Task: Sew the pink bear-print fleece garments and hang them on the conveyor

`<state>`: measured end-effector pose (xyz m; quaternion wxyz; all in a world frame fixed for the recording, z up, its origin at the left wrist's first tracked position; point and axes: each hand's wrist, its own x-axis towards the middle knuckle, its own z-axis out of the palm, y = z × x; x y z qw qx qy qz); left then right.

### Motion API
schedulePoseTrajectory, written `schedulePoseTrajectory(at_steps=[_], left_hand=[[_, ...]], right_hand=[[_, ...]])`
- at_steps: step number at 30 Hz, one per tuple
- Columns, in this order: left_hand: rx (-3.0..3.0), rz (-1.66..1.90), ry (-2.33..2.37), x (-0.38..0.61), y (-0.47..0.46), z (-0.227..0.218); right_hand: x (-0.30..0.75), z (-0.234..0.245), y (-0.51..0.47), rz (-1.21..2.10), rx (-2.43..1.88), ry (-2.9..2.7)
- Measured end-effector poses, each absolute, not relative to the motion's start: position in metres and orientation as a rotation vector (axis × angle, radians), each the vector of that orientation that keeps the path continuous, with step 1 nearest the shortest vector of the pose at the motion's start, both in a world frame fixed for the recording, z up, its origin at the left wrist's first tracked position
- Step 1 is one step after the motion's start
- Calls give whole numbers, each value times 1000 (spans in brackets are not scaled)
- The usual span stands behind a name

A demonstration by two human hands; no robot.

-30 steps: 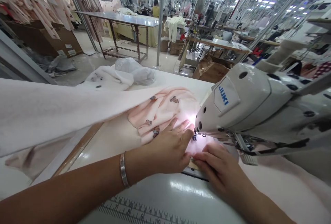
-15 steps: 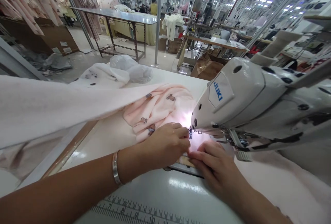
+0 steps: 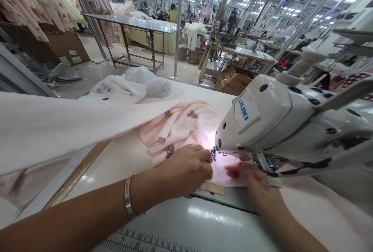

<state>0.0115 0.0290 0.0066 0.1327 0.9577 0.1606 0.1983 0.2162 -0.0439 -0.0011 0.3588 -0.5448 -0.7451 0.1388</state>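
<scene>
Stitching of pink fabric (image 3: 180, 126) at sewing machine (image 3: 262, 120), mid-seam by the look of it. Left hand (image 3: 186, 168) just left of presser foot (image 3: 214, 154), fingers curled together, tips pressed onto the fabric edge. Right hand (image 3: 247, 174) under the machine head, on the lit patch of the same fabric; blurred, so cannot tell if flat or pinching. Fabric lying on the surface (image 3: 204, 221), under the foot, between both hands. Done, probably: bunched bear-print part heaped behind the foot. Left, probably: long pale stretch draped across from far left, more trailing off to the right; seam not finished. Silver bracelet (image 3: 127, 201) on left wrist. Printed ruler (image 3: 140, 240) along near edge. White bundle (image 3: 122, 89) and clear bag (image 3: 151, 83) at far end, well apart from hands.
</scene>
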Motion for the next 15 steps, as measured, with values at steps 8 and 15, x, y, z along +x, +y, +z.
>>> schedulePoseTrajectory(at_steps=[8,15], left_hand=[[2733,612,505,11,26,12],[2685,652,611,23,40,6]], right_hand=[[223,-4,-50,169,-1532,-1974],[231,-20,-38,-93,-1622,-2207]])
